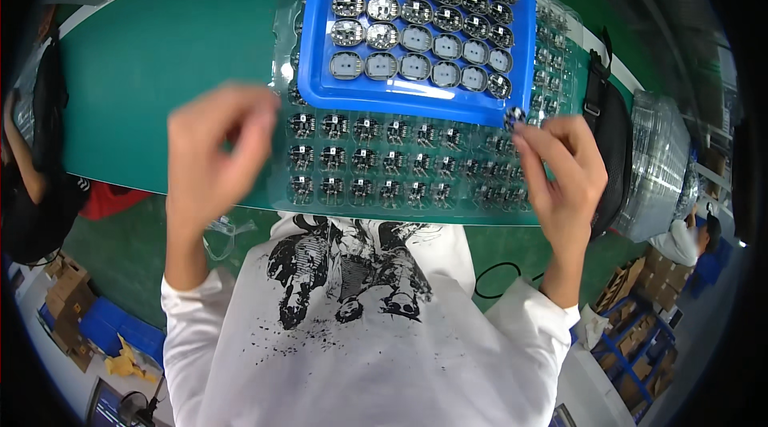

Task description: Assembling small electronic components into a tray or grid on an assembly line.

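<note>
Between thumb and fingertips, my right hand (564, 167) pinches a small dark circuit board (514, 117) at the lower right corner of a blue tray (400, 102). My left hand (214, 151) is left of the tray, slightly blurred, its fingers curled toward the thumb; whatever they hold, if anything, cannot be made out. Rows of round grey housings fill the tray. The upper ones carry circuit boards, while several in the lower rows show bare pale insides, such as one housing (415, 67). Under the tray, a clear blister tray (350, 143) holds rows of small circuit boards.
The green worktable (168, 35) stretches to the left. On the right are a black bag (612, 131) and stacked clear plastic trays (658, 163). Another person (36, 195) is at the far left, and one in white (680, 241) is at the far right.
</note>
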Demonstrator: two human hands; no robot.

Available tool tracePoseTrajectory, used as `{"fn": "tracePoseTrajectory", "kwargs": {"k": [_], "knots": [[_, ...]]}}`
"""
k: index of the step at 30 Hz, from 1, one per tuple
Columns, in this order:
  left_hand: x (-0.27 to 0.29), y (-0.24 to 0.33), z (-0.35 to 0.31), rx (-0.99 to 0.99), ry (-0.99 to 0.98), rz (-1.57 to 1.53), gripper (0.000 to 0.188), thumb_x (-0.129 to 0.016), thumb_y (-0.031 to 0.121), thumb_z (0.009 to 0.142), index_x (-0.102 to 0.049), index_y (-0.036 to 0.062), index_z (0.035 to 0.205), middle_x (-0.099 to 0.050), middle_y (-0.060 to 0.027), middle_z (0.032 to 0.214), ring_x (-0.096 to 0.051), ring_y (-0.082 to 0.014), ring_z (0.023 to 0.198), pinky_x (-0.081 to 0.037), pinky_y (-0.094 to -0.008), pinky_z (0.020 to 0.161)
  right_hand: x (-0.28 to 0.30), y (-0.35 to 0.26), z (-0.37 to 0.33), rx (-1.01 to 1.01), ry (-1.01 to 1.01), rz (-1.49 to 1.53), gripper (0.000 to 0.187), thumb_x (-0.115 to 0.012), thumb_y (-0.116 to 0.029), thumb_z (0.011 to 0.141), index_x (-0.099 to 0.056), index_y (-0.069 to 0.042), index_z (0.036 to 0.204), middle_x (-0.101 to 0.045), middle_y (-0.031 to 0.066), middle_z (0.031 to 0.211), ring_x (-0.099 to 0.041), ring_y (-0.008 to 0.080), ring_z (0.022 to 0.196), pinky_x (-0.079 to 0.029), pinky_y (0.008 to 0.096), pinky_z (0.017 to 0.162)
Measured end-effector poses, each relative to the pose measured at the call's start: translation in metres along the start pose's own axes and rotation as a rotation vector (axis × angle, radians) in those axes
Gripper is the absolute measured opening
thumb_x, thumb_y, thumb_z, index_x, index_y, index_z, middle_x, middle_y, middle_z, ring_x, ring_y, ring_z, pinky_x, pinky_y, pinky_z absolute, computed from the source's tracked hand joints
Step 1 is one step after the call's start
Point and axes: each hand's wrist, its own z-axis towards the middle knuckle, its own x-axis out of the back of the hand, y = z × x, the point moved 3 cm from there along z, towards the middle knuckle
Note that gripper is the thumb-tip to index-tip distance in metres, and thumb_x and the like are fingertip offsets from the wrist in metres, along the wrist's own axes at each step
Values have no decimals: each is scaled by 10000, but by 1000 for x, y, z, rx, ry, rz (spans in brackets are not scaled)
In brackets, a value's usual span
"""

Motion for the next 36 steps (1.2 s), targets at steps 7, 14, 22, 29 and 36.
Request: {"fn": "tracePoseTrajectory", "kwargs": {"k": [7, 14, 22, 29, 36], "knots": [[-14, 17, -68, -30, -430, 81, 213, -714, 120, 772, -671, 0, 942, -604, -97, 664, -591, -265, 594, -441, -385, 542, -29, 12, 33, 141, -36, -112, 139, -723, 26, 749, -679, 12, 880, -469, 85, 703, -490, 201, 608, -401, 317, 537], [-21, 12, -69, -117, -385, 216, 156, -697, 94, 779, -643, 17, 903, -567, -69, 621, -577, -246, 583, -412, -369, 509, -36, 13, 33, 128, -32, -94, 125, -717, 32, 746, -673, 19, 862, -464, 92, 692, -488, 218, 615, -403, 335, 551], [-3, 27, -25, -259, -155, 164, 123, -703, 64, 745, -599, 40, 807, -542, -61, 682, -545, -230, 592, -435, -349, 507, -39, 11, 34, 157, 4, -84, 119, -713, 36, 728, -661, 20, 834, -452, 96, 676, -473, 234, 624, -383, 343, 550], [-29, 19, 35, -450, 38, 329, 149, -709, 27, 705, -615, 36, 820, -541, -54, 795, -538, -230, 732, -473, -346, 565, -41, 15, 34, 172, 15, -34, 97, -702, 40, 721, -648, 24, 800, -449, 95, 672, -464, 241, 630, -373, 353, 559], [-38, 15, 40, -428, -39, 381, 160, -725, 15, 707, -650, 31, 847, -559, -53, 801, -545, -228, 742, -482, -345, 583, -41, 16, 32, 178, 8, -32, 110, -705, 42, 708, -653, 25, 803, -476, 99, 683, -485, 256, 652, -393, 364, 592]]}}
